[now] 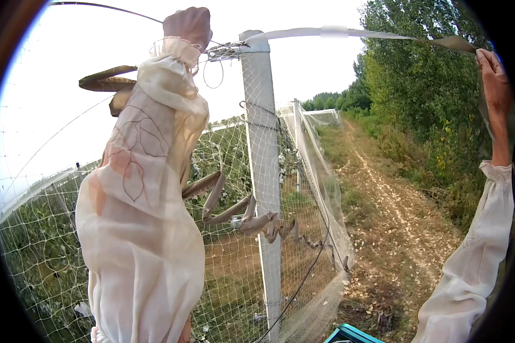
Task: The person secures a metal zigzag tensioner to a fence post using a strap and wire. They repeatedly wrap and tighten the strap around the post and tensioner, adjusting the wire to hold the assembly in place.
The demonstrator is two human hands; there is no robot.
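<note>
Left hand [187,27] raised left of concrete post's [261,143] top edge, fingers clenched around dark wire [111,8]. Right hand [494,80] raised well right of post, fingers grasping end of flat pale strip [377,35]. Strip spans from post's top edge to right hand. Twisted brownish band [213,196] reaches across post's middle. White netting [333,206] beside post's right edge; teal container [360,332] below.

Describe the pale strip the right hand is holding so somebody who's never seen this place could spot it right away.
Start at the tall grey post near the middle of the view. From around its top, a long pale strip runs rightward to the raised right hand. Unlike the thin dark line at the left hand, it is broad and ribbon-like.
</note>
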